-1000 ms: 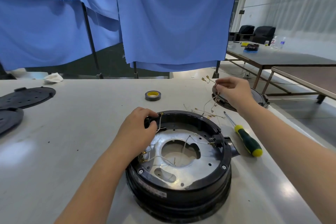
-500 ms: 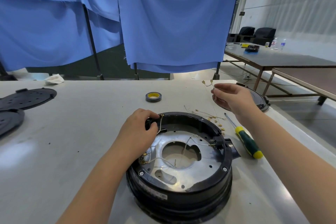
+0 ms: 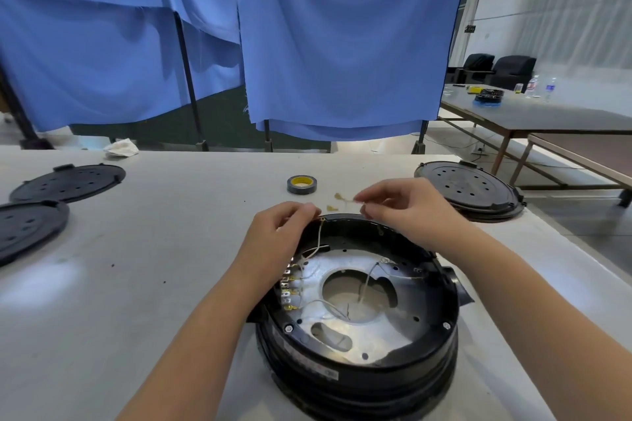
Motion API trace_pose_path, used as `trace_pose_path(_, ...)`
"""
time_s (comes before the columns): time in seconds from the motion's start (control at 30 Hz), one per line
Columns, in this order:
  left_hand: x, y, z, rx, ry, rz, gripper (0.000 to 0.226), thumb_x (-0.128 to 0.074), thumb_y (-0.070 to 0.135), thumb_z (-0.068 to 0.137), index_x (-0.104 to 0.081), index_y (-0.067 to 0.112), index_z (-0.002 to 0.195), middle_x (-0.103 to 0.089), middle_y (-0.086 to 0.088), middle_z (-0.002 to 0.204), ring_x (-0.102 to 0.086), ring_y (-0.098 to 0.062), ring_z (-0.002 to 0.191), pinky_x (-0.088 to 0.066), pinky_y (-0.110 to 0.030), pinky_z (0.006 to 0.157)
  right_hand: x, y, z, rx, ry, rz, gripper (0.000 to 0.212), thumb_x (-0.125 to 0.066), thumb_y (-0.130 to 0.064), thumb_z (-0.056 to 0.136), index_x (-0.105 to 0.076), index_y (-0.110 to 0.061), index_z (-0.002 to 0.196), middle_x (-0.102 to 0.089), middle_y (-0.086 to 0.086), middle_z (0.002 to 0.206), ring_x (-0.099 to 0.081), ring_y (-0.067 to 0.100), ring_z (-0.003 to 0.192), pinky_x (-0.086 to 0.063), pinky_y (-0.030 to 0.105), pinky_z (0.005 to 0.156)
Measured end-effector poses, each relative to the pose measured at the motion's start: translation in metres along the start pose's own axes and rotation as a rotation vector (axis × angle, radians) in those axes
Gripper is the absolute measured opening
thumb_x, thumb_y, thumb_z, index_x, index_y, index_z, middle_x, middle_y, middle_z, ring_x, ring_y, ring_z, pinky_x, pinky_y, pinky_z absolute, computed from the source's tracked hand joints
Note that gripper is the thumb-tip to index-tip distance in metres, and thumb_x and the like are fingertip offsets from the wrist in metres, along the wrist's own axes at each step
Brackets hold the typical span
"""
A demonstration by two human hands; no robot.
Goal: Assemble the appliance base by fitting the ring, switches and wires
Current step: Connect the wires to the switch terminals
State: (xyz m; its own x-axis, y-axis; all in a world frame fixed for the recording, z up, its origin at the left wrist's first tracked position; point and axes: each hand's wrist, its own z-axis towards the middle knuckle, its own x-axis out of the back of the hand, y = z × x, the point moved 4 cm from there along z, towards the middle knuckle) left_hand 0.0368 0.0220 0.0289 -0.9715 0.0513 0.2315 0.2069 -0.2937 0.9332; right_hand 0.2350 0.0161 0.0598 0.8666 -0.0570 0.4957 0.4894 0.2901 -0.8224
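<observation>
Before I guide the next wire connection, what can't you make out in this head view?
- Wire between the fingertips: blurred, terminals unclear.
- Left hand hides the appliance base rim and any switch beneath.
- Right hand covers the far rim.
- Base label: too small to read.

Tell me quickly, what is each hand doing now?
Left hand: pinching a wire at the base rim.
Right hand: pinching a loose wire.

Your appliance base [image 3: 359, 335] sits on the table [image 3: 136, 284] near you, right of centre. Your left hand [image 3: 273, 236] and right hand [image 3: 403, 205] meet over its far rim, a wire [image 3: 345, 200] between them. The tape roll [image 3: 301, 184] lies just beyond. Two lids [image 3: 68, 181] lie far left, another lid [image 3: 468, 188] far right.
</observation>
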Motion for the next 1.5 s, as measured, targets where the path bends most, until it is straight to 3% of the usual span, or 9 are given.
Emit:
trace_pose_path(0.1, -0.001, 0.002, -0.002, 0.02, 0.005, -0.057, 0.028, -0.055, 0.029, 0.095, -0.076, 0.019, 0.08, -0.074, 0.012, 0.077, -0.066, 0.004, 0.072, -0.043, -0.003, 0.061, -0.014, -0.01, 0.0, 0.051, -0.06, -0.16, 0.024, -0.066, -0.014, 0.088, -0.07, -0.037, 0.083, -0.071, -0.014, 0.082, -0.064, 0.003, 0.079, -0.047, 0.009, 0.071)
trace_pose_path(0.27, -0.001, 0.0, -0.004, 0.035, -0.005, -0.022, 0.019, -0.066, 0.024, 0.089, -0.075, 0.014, 0.075, -0.073, -0.002, 0.073, -0.065, -0.007, 0.067, -0.05, -0.015, 0.062, -0.023, -0.013, -0.001, 0.084, 0.041, -0.128, 0.027, -0.065, -0.012, 0.087, -0.068, -0.037, 0.079, -0.071, -0.013, 0.081, -0.064, 0.001, 0.077, -0.048, 0.008, 0.071)
trace_pose_path(0.5, 0.0, 0.002, -0.005, 0.076, -0.075, -0.113, 0.029, -0.06, 0.032, 0.092, -0.077, 0.014, 0.077, -0.075, 0.002, 0.079, -0.069, -0.006, 0.077, -0.048, -0.007, 0.067, -0.028, -0.011, -0.006, 0.135, 0.156, -0.047, 0.03, -0.064, -0.007, 0.087, -0.068, -0.036, 0.078, -0.071, -0.012, 0.078, -0.064, -0.001, 0.075, -0.047, 0.007, 0.069)
trace_pose_path(0.6, 0.0, -0.001, -0.005, 0.076, -0.048, -0.048, 0.016, -0.069, 0.023, 0.086, -0.076, 0.019, 0.073, -0.074, 0.0, 0.073, -0.068, -0.01, 0.07, -0.052, -0.017, 0.064, -0.032, -0.009, -0.007, 0.121, 0.119, -0.024, 0.029, -0.064, -0.006, 0.087, -0.068, -0.034, 0.079, -0.071, -0.011, 0.079, -0.066, 0.001, 0.076, -0.051, 0.011, 0.07)
trace_pose_path(0.8, -0.001, -0.001, -0.007, 0.023, -0.073, 0.069, 0.013, -0.07, 0.022, 0.086, -0.076, 0.021, 0.074, -0.073, 0.003, 0.071, -0.067, -0.008, 0.067, -0.052, -0.019, 0.063, -0.039, -0.003, -0.009, 0.043, -0.012, 0.093, 0.013, -0.066, -0.018, 0.088, -0.071, -0.029, 0.086, -0.074, -0.005, 0.086, -0.069, 0.006, 0.084, -0.055, 0.021, 0.078)
trace_pose_path(1.17, -0.003, -0.001, -0.008, -0.011, -0.156, 0.186, 0.011, -0.071, 0.024, 0.084, -0.076, 0.021, 0.074, -0.071, -0.002, 0.069, -0.062, -0.01, 0.061, -0.046, -0.018, 0.058, -0.038, -0.001, -0.009, -0.015, -0.021, 0.101, 0.01, -0.069, -0.022, 0.086, -0.072, -0.023, 0.077, -0.072, -0.007, 0.07, -0.067, 0.002, 0.066, -0.048, 0.01, 0.061)
trace_pose_path(1.27, -0.005, -0.001, -0.009, -0.016, -0.213, 0.236, 0.012, -0.071, 0.023, 0.084, -0.075, 0.023, 0.073, -0.069, 0.003, 0.065, -0.059, -0.003, 0.057, -0.045, -0.015, 0.056, -0.041, 0.002, -0.008, -0.015, -0.039, 0.022, 0.012, -0.068, -0.025, 0.086, -0.071, -0.028, 0.075, -0.072, -0.007, 0.072, -0.068, 0.008, 0.072, -0.055, 0.023, 0.072)
trace_pose_path(1.37, -0.006, -0.002, -0.009, -0.02, -0.257, 0.273, 0.01, -0.07, 0.023, 0.085, -0.075, 0.022, 0.077, -0.072, 0.001, 0.073, -0.067, -0.016, 0.072, -0.053, -0.029, 0.068, -0.043, 0.003, -0.007, -0.023, -0.049, -0.039, 0.012, -0.068, -0.03, 0.086, -0.07, -0.03, 0.074, -0.072, 0.001, 0.076, -0.068, 0.022, 0.08, -0.057, 0.04, 0.081)
trace_pose_path(1.5, -0.006, 0.0, -0.009, -0.023, -0.281, 0.27, 0.01, -0.07, 0.024, 0.085, -0.076, 0.022, 0.078, -0.073, -0.005, 0.076, -0.067, -0.024, 0.076, -0.054, -0.032, 0.067, -0.043, 0.004, -0.006, -0.039, -0.043, -0.031, 0.014, -0.068, -0.031, 0.085, -0.07, -0.031, 0.071, -0.072, -0.004, 0.073, -0.068, 0.016, 0.076, -0.058, 0.038, 0.08)
